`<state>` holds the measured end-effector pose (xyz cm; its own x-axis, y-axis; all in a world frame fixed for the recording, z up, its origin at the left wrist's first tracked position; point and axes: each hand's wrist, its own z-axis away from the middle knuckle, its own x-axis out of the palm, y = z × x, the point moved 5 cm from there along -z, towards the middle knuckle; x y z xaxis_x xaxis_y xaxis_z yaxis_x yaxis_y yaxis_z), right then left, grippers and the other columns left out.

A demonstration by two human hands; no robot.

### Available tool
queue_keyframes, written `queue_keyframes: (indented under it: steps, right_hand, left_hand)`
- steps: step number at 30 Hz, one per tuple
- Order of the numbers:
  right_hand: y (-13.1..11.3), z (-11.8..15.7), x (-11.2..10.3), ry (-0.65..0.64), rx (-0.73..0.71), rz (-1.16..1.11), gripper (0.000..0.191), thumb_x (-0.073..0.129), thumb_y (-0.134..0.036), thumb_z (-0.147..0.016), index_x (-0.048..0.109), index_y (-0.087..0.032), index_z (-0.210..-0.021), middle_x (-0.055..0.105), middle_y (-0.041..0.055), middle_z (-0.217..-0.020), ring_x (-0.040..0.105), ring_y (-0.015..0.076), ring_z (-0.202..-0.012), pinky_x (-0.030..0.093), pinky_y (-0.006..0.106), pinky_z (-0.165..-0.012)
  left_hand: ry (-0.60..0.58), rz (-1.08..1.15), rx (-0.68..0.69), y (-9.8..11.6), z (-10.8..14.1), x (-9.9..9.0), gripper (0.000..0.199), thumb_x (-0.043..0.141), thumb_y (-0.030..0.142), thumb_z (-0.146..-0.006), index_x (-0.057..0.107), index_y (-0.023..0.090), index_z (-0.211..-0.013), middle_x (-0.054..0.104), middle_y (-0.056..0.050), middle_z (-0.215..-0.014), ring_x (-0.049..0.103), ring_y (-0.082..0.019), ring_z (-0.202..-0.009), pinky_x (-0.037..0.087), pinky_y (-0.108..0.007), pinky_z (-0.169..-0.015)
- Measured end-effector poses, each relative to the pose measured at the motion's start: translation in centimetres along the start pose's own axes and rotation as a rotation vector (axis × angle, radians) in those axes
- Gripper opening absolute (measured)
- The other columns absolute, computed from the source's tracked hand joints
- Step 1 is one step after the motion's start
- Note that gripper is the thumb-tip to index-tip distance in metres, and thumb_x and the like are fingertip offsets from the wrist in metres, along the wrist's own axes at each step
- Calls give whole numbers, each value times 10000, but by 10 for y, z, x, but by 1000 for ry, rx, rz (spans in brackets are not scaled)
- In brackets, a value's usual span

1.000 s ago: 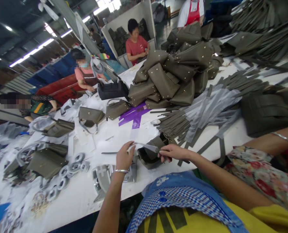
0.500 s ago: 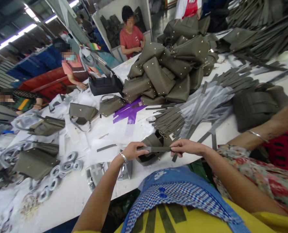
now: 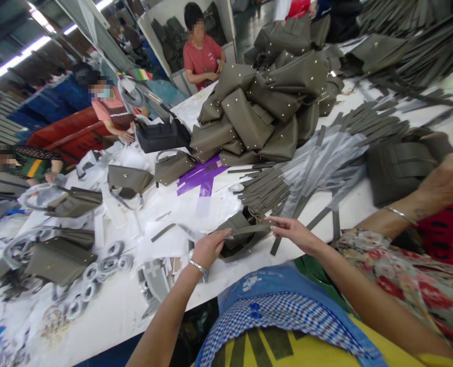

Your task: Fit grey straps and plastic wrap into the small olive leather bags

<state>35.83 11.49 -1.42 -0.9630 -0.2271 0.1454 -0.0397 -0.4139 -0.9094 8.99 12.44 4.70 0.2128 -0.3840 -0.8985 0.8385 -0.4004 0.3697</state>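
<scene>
My left hand [image 3: 211, 248] is closed on one end of an olive strap [image 3: 249, 232], a silver bracelet on its wrist. The strap runs right, over an open olive bag [image 3: 236, 244] on the table. At the strap's other end is my right hand [image 3: 290, 233], its index finger stretched out and its fingers apart, at the bag's right edge. A clear plastic film trails left from my left hand. Just below my right hand a short dark strip [image 3: 275, 243] sticks out.
Olive bags [image 3: 249, 117] are heaped across the white table [image 3: 115, 311]. Many straps [image 3: 264, 188] lie behind my hands. Grey tape rolls [image 3: 107, 264] sit at the left. A person's arm [image 3: 409, 204] is close on my right; others work opposite.
My left hand has turned and moved slightly down, and film now trails from it. My right hand's fingers have opened from their pinch on the strap. The view has shifted a little.
</scene>
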Motion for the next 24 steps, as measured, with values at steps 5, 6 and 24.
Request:
queue_keyframes:
  steps: [5, 6, 24]
  right_hand:
    - [3, 2, 1, 22, -80, 192, 436, 635, -454, -748, 651, -167, -1077, 653, 18, -744, 584, 152, -702, 472, 291, -697]
    - [3, 3, 1, 32, -90, 225, 416, 629, -456, -749, 664, -167, -1047, 662, 22, -753, 591, 156, -705, 474, 288, -692]
    - [-25, 19, 34, 243, -86, 351, 417, 544, -473, -800, 643, -160, -1057, 663, 15, -691, 607, 149, -661, 483, 287, -684]
  left_hand:
    - [-171, -72, -73, -9, 6, 21, 481, 446, 197, -858, 438, 290, -1330, 660, -37, -1139, 633, -231, -985, 512, -352, -839]
    - [-179, -88, -76, -11, 7, 23, 477, 429, 183, -859, 446, 295, -1322, 654, -40, -1153, 632, -232, -989, 512, -352, -831]
    - [-101, 407, 102, -25, -26, 10, 460, 298, 489, -912, 666, 214, -904, 591, 16, -589, 554, -144, -610, 388, -240, -620]
